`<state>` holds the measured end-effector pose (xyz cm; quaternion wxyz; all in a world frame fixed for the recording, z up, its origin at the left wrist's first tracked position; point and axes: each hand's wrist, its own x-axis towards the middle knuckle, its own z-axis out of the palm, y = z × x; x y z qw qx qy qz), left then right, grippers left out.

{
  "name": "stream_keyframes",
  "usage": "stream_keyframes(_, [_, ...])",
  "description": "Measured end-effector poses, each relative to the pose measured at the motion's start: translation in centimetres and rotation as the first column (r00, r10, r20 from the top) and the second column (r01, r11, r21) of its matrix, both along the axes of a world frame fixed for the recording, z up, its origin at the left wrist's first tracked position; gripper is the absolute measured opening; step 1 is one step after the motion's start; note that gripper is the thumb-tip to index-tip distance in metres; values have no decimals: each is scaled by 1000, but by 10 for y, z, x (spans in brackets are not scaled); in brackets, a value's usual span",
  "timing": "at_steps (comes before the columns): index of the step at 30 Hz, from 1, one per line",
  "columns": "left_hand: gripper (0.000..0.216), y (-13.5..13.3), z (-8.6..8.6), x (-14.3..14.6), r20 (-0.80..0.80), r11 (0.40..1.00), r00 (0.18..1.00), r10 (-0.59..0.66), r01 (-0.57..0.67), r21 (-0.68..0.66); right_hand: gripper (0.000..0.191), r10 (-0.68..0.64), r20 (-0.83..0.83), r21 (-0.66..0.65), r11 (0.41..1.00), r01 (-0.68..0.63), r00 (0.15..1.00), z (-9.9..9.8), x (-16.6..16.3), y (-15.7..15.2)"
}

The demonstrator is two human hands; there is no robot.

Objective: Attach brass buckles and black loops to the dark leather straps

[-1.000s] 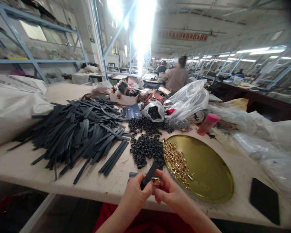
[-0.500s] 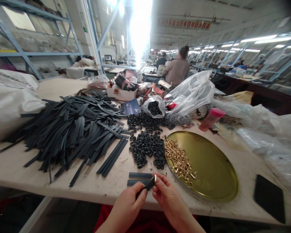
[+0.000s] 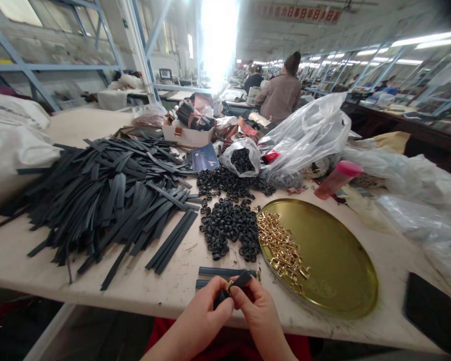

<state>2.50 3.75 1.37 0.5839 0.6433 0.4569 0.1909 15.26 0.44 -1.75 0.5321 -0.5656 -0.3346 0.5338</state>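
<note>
My left hand is closed around one part of a black strap, near the table's front edge. The strap's other end is pinched in my right hand, its tip sticking up past the fingers. A gold buckle sits on the strap between both hands, mostly covered by fingers. Just beyond my hands lie finished-looking black straps with gold metal at their right end. Small black loops are heaped farther back. A round gold tray stands to the right, with many gold buckles on its left side.
A big pile of black straps covers the left of the table. A plastic bag of loops, a blue booklet and a pink-lidded jar stand behind. A dark phone-like slab lies at right. A person sits beyond.
The strap end has passed through the buckle and now shows on the right, held by my right hand. My hands have come closer together. The camera view has shifted slightly.
</note>
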Motion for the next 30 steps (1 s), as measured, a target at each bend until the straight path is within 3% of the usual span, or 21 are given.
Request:
stream_keyframes(3, [19, 1, -3, 0, 72, 995, 997, 5, 2, -104, 28, 8, 9, -5, 1000, -8, 1000, -1, 2, -1])
stream_keyframes(8, [18, 0, -9, 7, 77, 954, 994, 80, -54, -296, 31, 15, -161, -115, 993, -34, 987, 0, 5, -4])
stream_keyframes(11, [18, -4, -11, 12, 63, 941, 991, 122, -95, -325, 31, 24, -8, -47, 999, -25, 1000, 0, 5, -6])
stream_keyframes(15, [19, -11, -9, 14, 71, 950, 987, 146, -120, -289, 32, -27, 240, 67, 998, 11, 970, 1, 6, -11])
stream_keyframes(21, [18, -22, -5, 14, 55, 964, 988, 145, -129, -233, 28, -25, 298, 106, 994, -7, 954, 5, 7, -21])
stream_keyframes(26, [16, -33, -2, 10, -33, 986, 987, 159, -160, -38, 13, 10, 361, 165, 983, -75, 933, 8, 8, -31])
stream_keyframes(30, [16, -42, 10, 1, -80, 995, 994, 77, -71, 68, 17, 96, 282, 130, 982, -137, 955, 9, 11, -34])
